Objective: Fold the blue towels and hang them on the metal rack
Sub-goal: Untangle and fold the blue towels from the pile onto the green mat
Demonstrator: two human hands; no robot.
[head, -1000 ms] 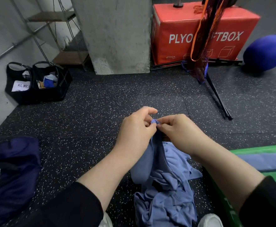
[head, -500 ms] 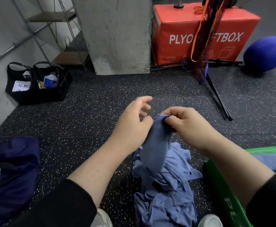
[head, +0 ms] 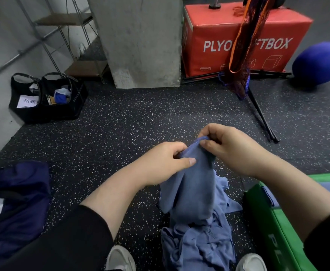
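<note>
A: Step in hand?

B: Sorting out one towel (head: 191,184) before the fold, by my reading. Both hands hold its top edge in front of the person. Left hand (head: 166,161) pinches the hem, thumb over the cloth, fingers curled behind. Right hand (head: 226,147) pinches the same hem just beside it, fingertips curled round the corner. The rest hangs down bunched and doubled on itself.

A: Where does it sit?

B: Lifted, its lower end touching the pile (head: 199,243) on the floor (head: 121,122), between two shoes.

A: Next move?

B: Likely the hands part along the hem to find the two corners and spread the cloth flat. Until the edge is taut no clean fold is possible. The fabric is limp, so it will sag and twist if held at one point only.

A: Counts?

B: One towel held. The pile is crumpled; I cannot tell how many it holds. One more blue strip lies on the green pad (head: 277,222) at the right, possibly a towel. One red box (head: 219,36), one blue ball (head: 318,61), one black two-pocket bag (head: 43,110), one navy bag (head: 17,194).

A: The rack?

B: One metal shelf frame (head: 48,22) stands far left by the wall, well apart. Whether it is the rack, I cannot say. Nothing hangs on it.
</note>
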